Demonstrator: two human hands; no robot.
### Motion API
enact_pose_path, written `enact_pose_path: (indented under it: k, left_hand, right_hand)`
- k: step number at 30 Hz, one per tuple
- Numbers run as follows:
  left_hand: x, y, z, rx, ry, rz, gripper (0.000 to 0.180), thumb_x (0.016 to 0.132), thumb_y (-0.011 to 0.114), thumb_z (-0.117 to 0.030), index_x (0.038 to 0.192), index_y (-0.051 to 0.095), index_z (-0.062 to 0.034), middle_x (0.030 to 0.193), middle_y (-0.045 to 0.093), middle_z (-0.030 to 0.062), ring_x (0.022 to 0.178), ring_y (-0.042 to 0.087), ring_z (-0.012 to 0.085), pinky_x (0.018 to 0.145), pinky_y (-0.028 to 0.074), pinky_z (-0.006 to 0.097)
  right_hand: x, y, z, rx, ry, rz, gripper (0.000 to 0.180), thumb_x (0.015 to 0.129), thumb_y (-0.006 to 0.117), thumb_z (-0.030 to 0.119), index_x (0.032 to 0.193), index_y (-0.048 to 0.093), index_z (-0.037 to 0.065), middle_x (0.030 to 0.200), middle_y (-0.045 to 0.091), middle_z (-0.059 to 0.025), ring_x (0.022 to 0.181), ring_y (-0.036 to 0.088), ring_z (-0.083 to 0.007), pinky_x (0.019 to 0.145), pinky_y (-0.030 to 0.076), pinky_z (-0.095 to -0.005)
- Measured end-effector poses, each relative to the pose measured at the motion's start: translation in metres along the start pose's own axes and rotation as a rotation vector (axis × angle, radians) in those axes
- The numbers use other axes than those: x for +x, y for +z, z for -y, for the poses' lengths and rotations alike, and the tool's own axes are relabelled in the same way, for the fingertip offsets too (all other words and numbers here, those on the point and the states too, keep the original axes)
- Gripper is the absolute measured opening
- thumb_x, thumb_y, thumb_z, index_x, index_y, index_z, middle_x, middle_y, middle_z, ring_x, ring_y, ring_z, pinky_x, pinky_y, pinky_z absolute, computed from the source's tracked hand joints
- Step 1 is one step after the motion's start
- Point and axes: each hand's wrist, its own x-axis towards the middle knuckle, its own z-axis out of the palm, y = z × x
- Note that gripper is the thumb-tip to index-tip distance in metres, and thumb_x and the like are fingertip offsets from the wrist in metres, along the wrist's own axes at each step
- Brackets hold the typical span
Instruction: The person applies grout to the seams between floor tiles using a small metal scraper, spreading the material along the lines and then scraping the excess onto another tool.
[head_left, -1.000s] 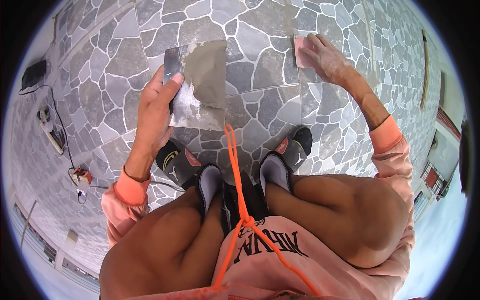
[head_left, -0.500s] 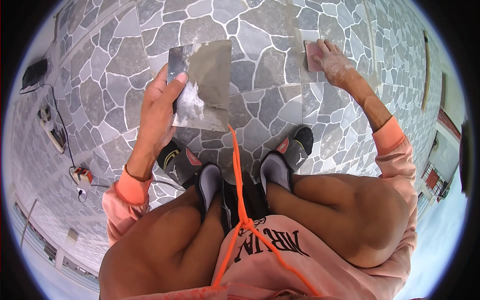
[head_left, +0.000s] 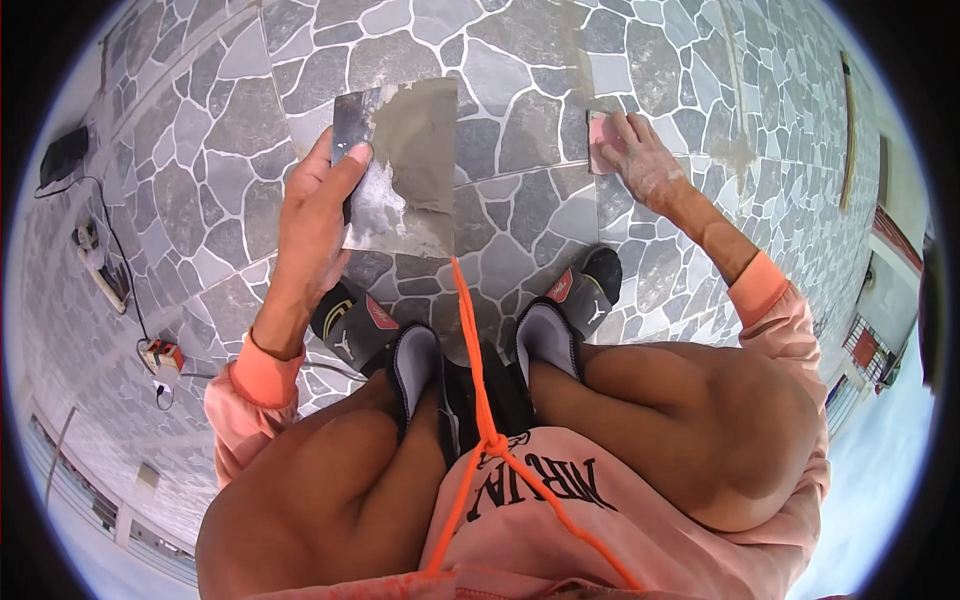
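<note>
My left hand (head_left: 318,205) is closed round the edge of a flat metal plaster board (head_left: 385,225), its thumb on top. Grey grout (head_left: 420,150) coats the right part of the board. Over to the right, my right hand (head_left: 645,165) grips a small pink scraper (head_left: 602,140) and presses it against the tiled floor (head_left: 530,210) along a joint between tiles. Powdery residue whitens the back of this hand. The scraper's right side is hidden under my fingers.
My feet in dark slip-on shoes (head_left: 585,290) are planted below the board. An orange drawstring (head_left: 475,360) hangs between my knees. At the left lie a power tool (head_left: 95,255), a black cable (head_left: 125,265) and an orange socket block (head_left: 162,355). A long thin strip (head_left: 848,140) lies far right.
My right hand and the pink scraper have moved down and slightly left, toward me along the joint. My left hand and the board are nearly unchanged.
</note>
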Motion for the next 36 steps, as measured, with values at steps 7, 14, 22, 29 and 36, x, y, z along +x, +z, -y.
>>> enact_pose_path:
  k: [7,14,22,29,36]
  left_hand:
    - [-0.001,0.001,0.001,-0.014,0.013,0.004,0.04,0.097,0.049,-0.014,0.133,0.043,0.0023,0.113,0.062,0.0092,0.092,0.063,0.0117,0.08,0.052,0.026]
    - [-0.004,-0.002,0.0,-0.019,-0.004,0.011,0.04,0.096,0.049,-0.014,0.132,0.044,0.0023,0.114,0.061,0.01,0.095,0.062,0.0122,0.082,0.051,0.026]
    - [0.0,0.001,0.001,-0.018,0.006,0.008,0.039,0.097,0.048,-0.014,0.133,0.043,0.0018,0.114,0.061,0.0099,0.096,0.062,0.0127,0.083,0.052,0.027]
    - [0.001,0.006,0.002,-0.028,0.008,0.026,0.039,0.097,0.048,-0.014,0.132,0.043,0.0017,0.112,0.062,0.0093,0.095,0.063,0.0123,0.081,0.052,0.026]
    - [-0.001,0.009,-0.001,-0.063,0.033,-0.016,0.036,0.096,0.047,-0.011,0.13,0.046,0.002,0.109,0.063,0.0074,0.089,0.062,0.009,0.077,0.051,0.024]
  right_hand:
    - [-0.009,-0.007,0.014,-0.124,0.008,-0.027,0.038,0.081,0.057,0.011,0.119,0.056,0.007,0.133,0.038,-0.0214,0.125,0.038,-0.036,0.103,0.037,-0.0418]
    - [-0.012,-0.03,0.014,-0.069,0.151,-0.013,0.047,0.076,0.065,0.015,0.121,0.053,0.009,0.127,0.042,-0.0201,0.12,0.041,-0.0352,0.096,0.041,-0.0411]
    - [0.027,-0.046,-0.013,0.364,0.379,-0.121,0.049,0.081,0.061,0.037,0.119,0.059,0.006,0.106,0.062,-0.0201,0.106,0.053,-0.0381,0.093,0.043,-0.0457]
    - [0.092,-0.047,-0.047,0.206,0.335,-0.062,0.043,0.082,0.061,0.033,0.116,0.063,0.007,0.114,0.065,-0.0147,0.105,0.054,-0.0371,0.093,0.042,-0.0466]
    - [0.025,-0.012,0.0,0.283,0.179,0.008,0.034,0.081,0.062,0.032,0.101,0.066,0.004,0.092,0.066,-0.0139,0.097,0.057,-0.0359,0.089,0.044,-0.0457]
